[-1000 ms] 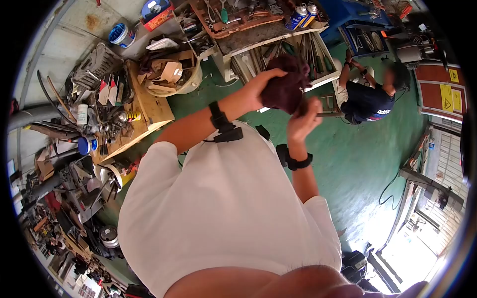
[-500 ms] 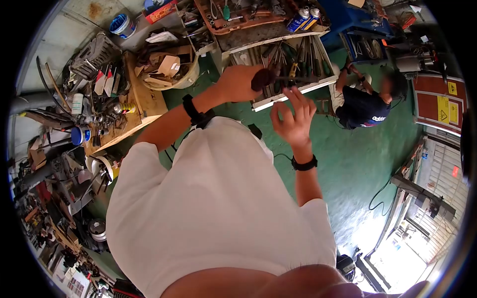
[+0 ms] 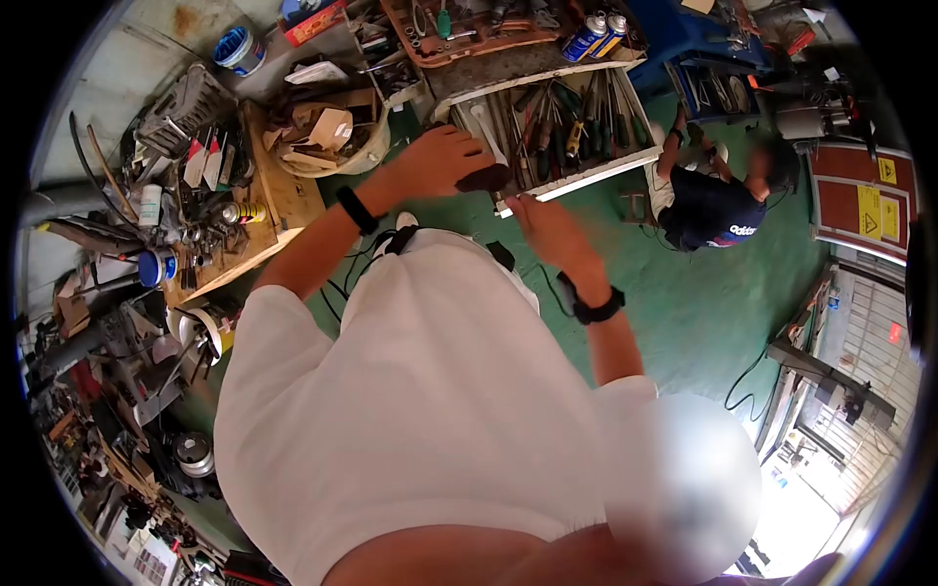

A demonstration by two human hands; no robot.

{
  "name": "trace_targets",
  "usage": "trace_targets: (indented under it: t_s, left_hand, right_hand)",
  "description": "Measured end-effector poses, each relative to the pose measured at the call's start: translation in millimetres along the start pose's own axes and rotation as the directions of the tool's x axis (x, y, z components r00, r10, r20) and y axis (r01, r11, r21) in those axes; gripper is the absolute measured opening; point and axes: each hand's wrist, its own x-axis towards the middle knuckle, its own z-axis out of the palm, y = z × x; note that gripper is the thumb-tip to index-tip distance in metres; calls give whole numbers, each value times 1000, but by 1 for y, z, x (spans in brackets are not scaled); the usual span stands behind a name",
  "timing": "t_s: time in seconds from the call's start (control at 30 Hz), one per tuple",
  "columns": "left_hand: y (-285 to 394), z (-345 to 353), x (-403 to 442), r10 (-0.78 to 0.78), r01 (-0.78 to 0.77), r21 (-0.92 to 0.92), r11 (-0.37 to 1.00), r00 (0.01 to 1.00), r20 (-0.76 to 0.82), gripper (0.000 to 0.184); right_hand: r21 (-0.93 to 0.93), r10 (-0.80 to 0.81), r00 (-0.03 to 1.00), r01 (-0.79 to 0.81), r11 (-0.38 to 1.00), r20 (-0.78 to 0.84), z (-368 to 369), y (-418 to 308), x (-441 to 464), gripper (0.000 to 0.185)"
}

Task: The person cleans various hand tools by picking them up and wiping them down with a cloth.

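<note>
My left hand [image 3: 440,161], with a black band at its wrist, is closed around the dark brown handle of a screwdriver [image 3: 485,178]. The fingers of my right hand [image 3: 557,234] are pinched together at the shaft side, just below and right of the handle; this hand is partly blurred. Most of the shaft is hidden or smeared. Both hands are in front of an open drawer [image 3: 596,168] holding several screwdrivers [image 3: 572,132] and a long metal wrench [image 3: 489,132] on its left side.
Two spray cans [image 3: 596,39] stand on the bench above the drawer, beside an orange tool tray [image 3: 469,49]. A basin [image 3: 366,156] of cardboard scraps is to the left, near a wooden workbench [image 3: 283,200]. A person [image 3: 718,200] crouches at the right on the green floor [image 3: 684,322].
My left hand has moved left and down with the screwdriver, whose shaft earlier pointed right over the drawer. My right hand has shifted down and left, its spread fingers now drawn together.
</note>
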Motion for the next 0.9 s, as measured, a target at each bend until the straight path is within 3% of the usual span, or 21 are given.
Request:
trace_targets:
  t_s: [0.03,0.13,0.17,0.2,0.23,0.27,0.3,0.37,0.4,0.43,0.47,0.5,0.57,0.63,0.7,0.77,0.83,0.9]
  left_hand:
    - [-11,-4,-7,90,-88,-63,994,995,39,44]
    - [-40,-13,-30,93,-91,-113,989,996,8,47]
    - [-42,-16,-35,93,-92,-110,990,996,6,47]
    - [-40,-21,-39,120,-121,-16,992,990,-69,49]
    - [-36,-24,-41,152,-142,77,987,978,-140,51]
    - [-32,-28,-41,150,-141,75,987,978,-141,51]
    - [-28,-32,-39,82,-77,30,997,968,-238,49]
    - [-21,-30,-35,10,-16,-18,1000,945,-326,48]
    - [-15,-20,-29,-353,221,-337,915,844,-404,47]
    - [-10,-10,-26,-677,369,-633,681,647,-351,47]
    - [-19,5,-22,-765,370,-749,550,582,-275,49]
    - [-29,15,-22,-763,369,-748,551,585,-274,49]
    - [-44,29,-25,-859,555,-821,136,479,181,53]
    - [-38,44,-34,-819,573,-806,149,528,224,56]
    - [-23,51,-41,-781,593,-789,159,564,267,59]
    - [3,55,-35,-733,430,-854,292,674,89,57]
    - [9,44,-27,-722,336,-905,261,691,48,53]
    - [13,25,-21,-787,372,-926,-60,554,273,41]
  right_hand:
    - [-1,-6,1000,6,1000,8,2,0,-5,45]
    - [103,41,996,-48,994,74,11,-2,-23,44]
    - [233,10,999,-22,972,51,18,-1,-32,43]
    - [358,-16,1000,6,934,25,20,-5,-38,41]
    - [356,-15,1000,5,934,26,20,-9,-45,41]
    - [481,45,994,-88,872,100,19,-12,-50,41]
    - [588,92,979,-183,788,181,18,-15,-52,41]
    - [574,69,986,-145,806,152,20,-13,-53,40]
    - [560,51,991,-111,821,121,22,-13,-55,39]
    - [563,52,991,-112,819,121,20,-18,-54,39]
    - [691,107,949,-291,661,298,15,-24,-52,38]
    - [751,116,874,-468,465,472,13,-28,-49,36]
    - [773,139,893,-442,454,429,26,-28,-43,35]
    - [791,163,906,-420,444,390,34,-24,-41,34]
    - [771,192,946,-324,549,261,39,-21,-39,35]
    - [735,168,963,-269,622,211,38,-27,-38,34]
    - [688,141,978,-208,696,153,40,-28,-35,33]
    - [611,106,990,-140,780,92,47,-26,-34,32]
